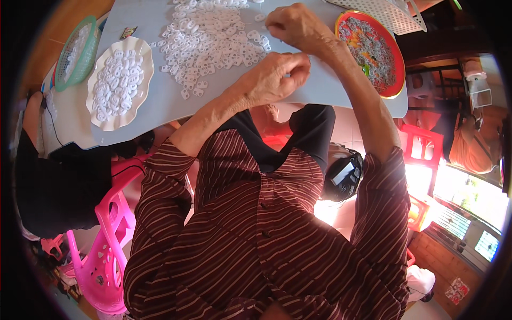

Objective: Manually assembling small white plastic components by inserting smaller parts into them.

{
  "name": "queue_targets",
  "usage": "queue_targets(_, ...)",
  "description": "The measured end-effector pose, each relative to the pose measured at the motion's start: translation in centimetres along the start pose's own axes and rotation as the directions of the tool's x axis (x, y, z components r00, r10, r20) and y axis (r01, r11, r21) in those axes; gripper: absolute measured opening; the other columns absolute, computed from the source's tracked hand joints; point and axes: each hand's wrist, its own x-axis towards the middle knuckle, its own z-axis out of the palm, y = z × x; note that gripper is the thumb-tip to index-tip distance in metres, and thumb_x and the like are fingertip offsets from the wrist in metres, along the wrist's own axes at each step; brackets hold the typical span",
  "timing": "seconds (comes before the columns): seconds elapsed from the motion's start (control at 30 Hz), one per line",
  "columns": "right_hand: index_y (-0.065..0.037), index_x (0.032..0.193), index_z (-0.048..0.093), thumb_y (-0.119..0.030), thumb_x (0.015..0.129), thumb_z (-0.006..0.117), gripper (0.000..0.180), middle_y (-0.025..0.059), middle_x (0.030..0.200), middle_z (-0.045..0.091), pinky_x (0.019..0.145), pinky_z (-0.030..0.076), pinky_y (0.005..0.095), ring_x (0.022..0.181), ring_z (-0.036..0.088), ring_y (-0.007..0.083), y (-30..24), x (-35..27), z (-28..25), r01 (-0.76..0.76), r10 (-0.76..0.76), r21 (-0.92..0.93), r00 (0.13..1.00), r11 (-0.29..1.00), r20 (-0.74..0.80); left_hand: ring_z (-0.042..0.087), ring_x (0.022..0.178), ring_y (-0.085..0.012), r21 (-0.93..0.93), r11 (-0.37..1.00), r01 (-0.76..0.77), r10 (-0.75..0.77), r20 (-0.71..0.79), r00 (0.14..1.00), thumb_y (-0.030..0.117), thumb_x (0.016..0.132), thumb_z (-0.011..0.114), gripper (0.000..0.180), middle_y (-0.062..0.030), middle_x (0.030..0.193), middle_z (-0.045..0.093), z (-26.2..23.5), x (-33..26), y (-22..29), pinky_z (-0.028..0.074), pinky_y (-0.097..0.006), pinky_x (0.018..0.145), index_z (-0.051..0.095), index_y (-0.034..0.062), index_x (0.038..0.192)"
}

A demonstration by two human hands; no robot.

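Note:
Both hands are over the pale grey-blue table (320, 88), near its front edge. My left hand (277, 79) is closed, with thumb and fingers curled together; anything between them is too small to make out. Farther off and slightly to the right, my right hand (298, 29) is bent at the wrist with its fingers pinched, and whatever they hold is hidden. Left of both hands spreads a pile of small white plastic pieces with holes (205, 40). Beside my right forearm, a red round tray (399, 64) with a yellow edge bears many small grey metal-looking parts and some yellow ones.
A cream scalloped platter (148, 66) of white pieces lies at the left, beside a green mesh basket (95, 48). A white perforated basket (394, 18) stands at the far right. A person in dark clothes (58, 186) is at the left, near a pink plastic chair (104, 250).

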Motion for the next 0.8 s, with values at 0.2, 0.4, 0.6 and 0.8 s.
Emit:
queue_targets(0.2,0.001,0.085,0.068,-0.015,0.081,0.062,0.017,0.0101,0.066,0.065,0.055,0.047,0.0296,0.059,0.059,0.0135,-1.4,-2.5,-2.9,-0.365,0.389,0.436,0.92,0.823,0.037,0.056,0.062,-0.009,-0.079,0.997,-0.014,-0.007,-0.265,0.964,0.009,0.088,0.053,0.008,-0.0018,0.063,0.054,-1.4,-0.7,0.8,0.045,-0.025,0.056,0.053,0.0022,0.084)
queue_targets(0.4,-0.003,0.096,0.069,-0.021,0.086,0.063,0.022,0.0004,0.075,0.064,0.064,0.048,0.0239,0.071,0.056,0.0064,-1.9,-4.9,-2.2,-0.322,0.324,0.713,0.936,0.623,0.139,0.055,0.061,-0.0074,-0.023,0.992,0.121,-0.121,-0.363,0.924,0.016,0.092,0.049,0.015,-0.0011,0.064,0.056,-2.1,-0.3,0.4,0.042,-0.022,0.054,0.054,0.0028,0.088)
queue_targets(0.6,-0.004,0.094,0.069,-0.02,0.085,0.063,0.02,0.0016,0.072,0.063,0.06,0.046,0.0229,0.065,0.053,0.0068,-2.2,-5.6,-1.4,-0.246,0.348,0.791,0.936,0.561,0.044,0.052,0.06,-0.0067,-0.045,0.994,0.097,-0.107,-0.362,0.926,0.017,0.092,0.05,0.016,-0.0023,0.066,0.06,-1.7,-0.4,-0.2,0.042,-0.023,0.054,0.056,0.0028,0.088)
queue_targets(0.8,-0.004,0.089,0.07,-0.016,0.082,0.061,0.016,0.0022,0.066,0.063,0.055,0.046,0.0237,0.058,0.054,0.0073,-2.7,-5.0,-2.4,-0.309,0.376,0.672,0.926,0.673,0.049,0.055,0.064,-0.0071,-0.215,0.973,0.085,-0.163,-0.378,0.911,0.013,0.09,0.051,0.013,-0.0024,0.067,0.061,-1.0,-0.6,0.2,0.044,-0.024,0.06,0.057,0.002,0.087)
